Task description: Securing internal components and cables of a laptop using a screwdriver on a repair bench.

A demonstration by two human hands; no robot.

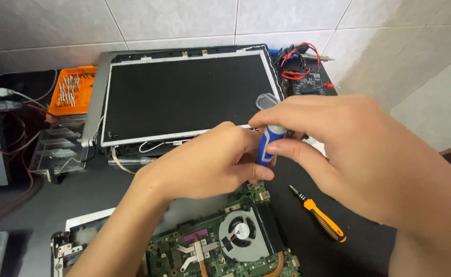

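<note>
My right hand (359, 149) grips a blue and white screwdriver (269, 141) with a clear cap, held upright above the green laptop motherboard (220, 251). My left hand (205, 164) curls just left of the tool, its fingers closed near the lower shaft; the tip is hidden behind it. The board carries a round cooling fan (243, 233) and copper heat pipes. It sits in a pale laptop base (81, 231).
A detached laptop screen panel (184, 97) lies flat behind my hands. An orange-handled screwdriver (320, 215) rests on the dark table at right. An orange bit tray (71, 90) and clear plastic holder (56, 146) stand at left. A multimeter with red leads (305, 69) is at the back.
</note>
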